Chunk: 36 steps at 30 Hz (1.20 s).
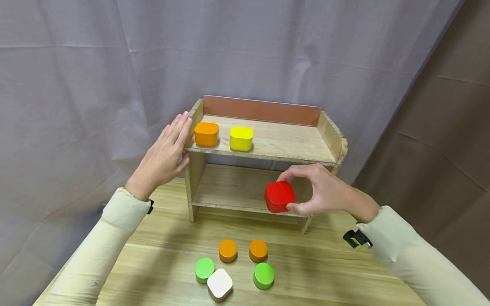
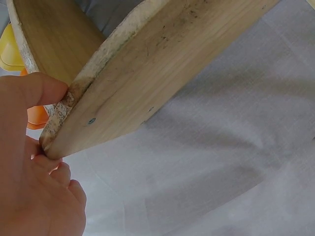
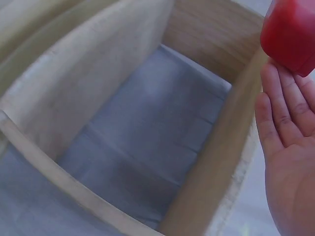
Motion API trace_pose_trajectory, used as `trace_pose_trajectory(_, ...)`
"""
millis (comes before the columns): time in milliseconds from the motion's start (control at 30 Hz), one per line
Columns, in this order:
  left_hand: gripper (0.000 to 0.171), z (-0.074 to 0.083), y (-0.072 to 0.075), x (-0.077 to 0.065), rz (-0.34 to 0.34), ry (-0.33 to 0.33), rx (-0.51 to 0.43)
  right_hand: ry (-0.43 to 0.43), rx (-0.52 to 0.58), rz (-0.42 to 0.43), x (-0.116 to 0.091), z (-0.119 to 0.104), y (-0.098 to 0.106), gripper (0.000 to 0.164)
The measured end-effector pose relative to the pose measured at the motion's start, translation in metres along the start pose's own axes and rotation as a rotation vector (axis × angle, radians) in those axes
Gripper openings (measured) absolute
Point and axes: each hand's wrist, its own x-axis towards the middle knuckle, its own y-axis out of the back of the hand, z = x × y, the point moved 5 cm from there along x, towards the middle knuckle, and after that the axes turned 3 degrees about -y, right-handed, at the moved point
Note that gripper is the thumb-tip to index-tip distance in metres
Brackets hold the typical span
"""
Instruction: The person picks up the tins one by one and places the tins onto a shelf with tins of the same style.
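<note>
My right hand [image 1: 321,191] pinches a red rounded-square block [image 1: 280,196] between thumb and fingertips, in front of the wooden shelf's lower opening. In the right wrist view the red block [image 3: 290,37] lies against the fingertips, and the thumb is out of sight. On the shelf's left side panel [image 2: 113,98] rests my left hand [image 1: 162,151], fingers extended along it towards the top and thumb at the front edge. An orange block [image 1: 206,134] and a yellow block [image 1: 241,139] sit side by side at the left of the shelf's upper board [image 1: 287,142].
On the wooden table [image 1: 325,272] before the shelf are two orange round blocks, left [image 1: 228,250] and right [image 1: 258,250], two green ones, left [image 1: 204,270] and right [image 1: 263,276], and a white rounded-square block [image 1: 220,284]. Grey curtain [image 1: 245,46] hangs behind.
</note>
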Motion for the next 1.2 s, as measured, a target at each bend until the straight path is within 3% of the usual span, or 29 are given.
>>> trace_pose_trajectory(233,0.092,0.0,0.001,0.0,0.006,-0.003,0.004,-0.006,-0.003,0.043,0.015,0.002,0.022,0.047)
trace_pose_trajectory(600,0.092,0.001,-0.002,0.003,0.004,0.003,-0.006,-0.163,-0.038,0.101,0.033,0.02,0.051,0.041)
trace_pose_trajectory(1200,0.091,0.006,-0.004,0.005,0.002,0.003,-0.011,-0.376,-0.001,0.151,0.063,0.053,0.064,0.039)
